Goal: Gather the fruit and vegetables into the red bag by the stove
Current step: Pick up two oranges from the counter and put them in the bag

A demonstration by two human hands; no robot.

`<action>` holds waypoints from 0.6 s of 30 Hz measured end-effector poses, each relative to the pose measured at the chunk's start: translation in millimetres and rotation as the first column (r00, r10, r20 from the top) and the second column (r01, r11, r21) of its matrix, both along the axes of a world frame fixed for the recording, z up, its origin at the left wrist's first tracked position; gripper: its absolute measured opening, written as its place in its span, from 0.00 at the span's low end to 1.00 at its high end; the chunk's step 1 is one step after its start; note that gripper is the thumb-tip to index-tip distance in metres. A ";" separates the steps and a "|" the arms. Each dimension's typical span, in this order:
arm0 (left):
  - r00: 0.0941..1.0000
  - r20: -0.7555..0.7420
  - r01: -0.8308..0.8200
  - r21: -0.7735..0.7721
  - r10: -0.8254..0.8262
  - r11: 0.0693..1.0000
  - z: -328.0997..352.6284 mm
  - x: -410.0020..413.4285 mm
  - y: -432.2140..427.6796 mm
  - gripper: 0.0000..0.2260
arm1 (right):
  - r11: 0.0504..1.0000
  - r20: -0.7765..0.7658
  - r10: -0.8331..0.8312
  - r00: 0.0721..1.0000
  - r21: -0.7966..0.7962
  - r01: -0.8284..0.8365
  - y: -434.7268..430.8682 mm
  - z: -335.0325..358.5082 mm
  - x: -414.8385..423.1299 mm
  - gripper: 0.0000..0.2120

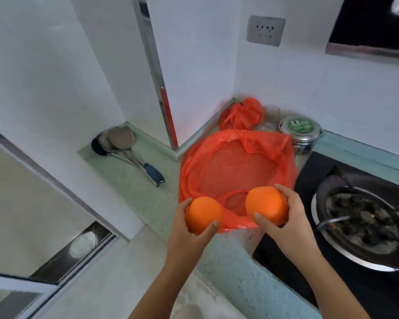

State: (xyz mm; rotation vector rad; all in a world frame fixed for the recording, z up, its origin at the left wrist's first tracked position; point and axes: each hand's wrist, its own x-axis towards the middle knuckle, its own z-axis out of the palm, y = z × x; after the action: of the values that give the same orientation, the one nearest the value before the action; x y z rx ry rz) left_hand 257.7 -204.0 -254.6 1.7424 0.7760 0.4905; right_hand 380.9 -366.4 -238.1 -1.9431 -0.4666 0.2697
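Note:
A red plastic bag (235, 157) lies wide open on the green counter, just left of the black stove. No fruit shows inside it. My left hand (184, 231) grips an orange (203, 214) at the bag's near left rim. A second orange (266, 204) sits in my right hand (290, 217), held over the bag's near right edge. Both oranges hover at about the same height, side by side.
A wok (364, 229) with dark food sits on the stove (309, 171) to the right. Behind the bag stand a metal tin (302, 132), a glass jar (271, 116) and a crumpled red bag (242, 113). Ladles (124, 143) lie on the counter at left.

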 end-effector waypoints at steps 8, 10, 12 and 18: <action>0.952 -0.036 0.304 0.038 -0.303 0.952 -9.0 109.4 69.1 0.35 | 0.967 0.058 -0.219 0.974 -0.116 0.225 52.1 -13.3 46.5 0.34; 0.928 -0.036 0.372 0.050 -0.370 0.927 -13.0 135.7 85.1 0.36 | 0.945 0.049 -0.300 0.953 -0.120 0.304 67.4 -18.8 57.8 0.34; 0.903 -0.050 0.429 0.060 -0.426 0.901 -20.3 160.5 101.1 0.36 | 0.923 0.037 -0.363 0.931 -0.124 0.365 82.9 -26.0 69.1 0.33; 0.852 -0.093 0.520 0.032 -0.516 0.853 -44.2 210.0 134.4 0.38 | 0.864 0.037 -0.471 0.881 -0.182 0.470 116.8 -49.7 95.0 0.34</action>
State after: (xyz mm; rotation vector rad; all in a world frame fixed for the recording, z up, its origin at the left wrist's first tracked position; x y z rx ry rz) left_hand 467.7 -69.6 -298.7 1.9406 0.3162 0.0709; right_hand 475.8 -249.6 -287.8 -2.1681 0.0552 0.0017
